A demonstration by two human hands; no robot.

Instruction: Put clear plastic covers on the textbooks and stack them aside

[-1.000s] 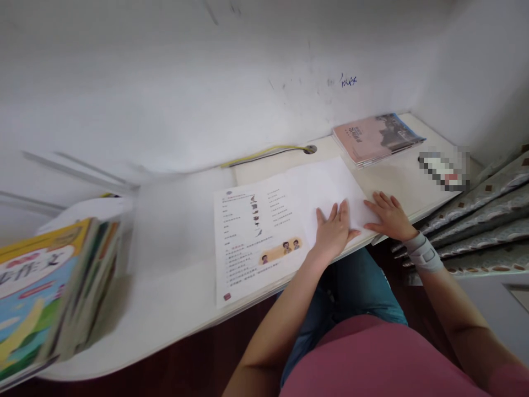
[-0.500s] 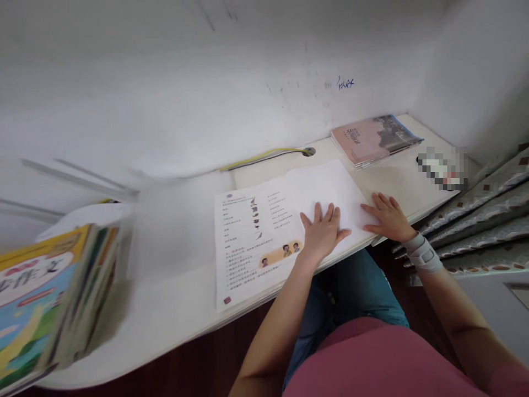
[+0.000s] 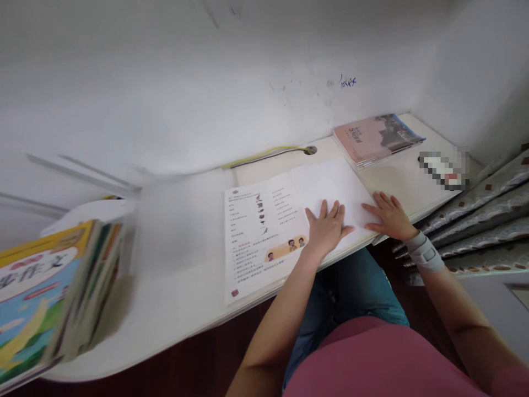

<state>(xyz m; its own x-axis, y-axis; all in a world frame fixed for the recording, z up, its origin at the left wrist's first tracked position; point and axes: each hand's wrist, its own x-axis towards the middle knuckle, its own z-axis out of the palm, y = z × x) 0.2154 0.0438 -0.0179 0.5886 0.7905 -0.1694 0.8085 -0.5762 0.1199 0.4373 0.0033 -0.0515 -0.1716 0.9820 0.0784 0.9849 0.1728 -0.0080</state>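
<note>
An open booklet or set of printed sheets (image 3: 248, 242) lies on the white desk, with rows of print, small pictures and an orange cartoon panel on its left page. The right side is a blank white page (image 3: 318, 179). My left hand (image 3: 326, 229) rests on this blank page, palm down with the fingers spread. At the page's right edge, my right hand (image 3: 387, 216) lies flat, fingers apart, a grey band around its wrist. Neither hand grips anything.
A stack of pink-covered books (image 3: 374, 139) sits at the back right, near a blurred-out object (image 3: 442, 170). Another book stack (image 3: 45, 286) stands at the left. A yellow cable (image 3: 264, 154) runs along the wall to a desk hole. Patterned folded fabric (image 3: 479, 220) hangs at the right.
The printed page has slid slightly to the right, and my left hand has shifted a little the same way. My right hand stays nearly in place at the page's edge.
</note>
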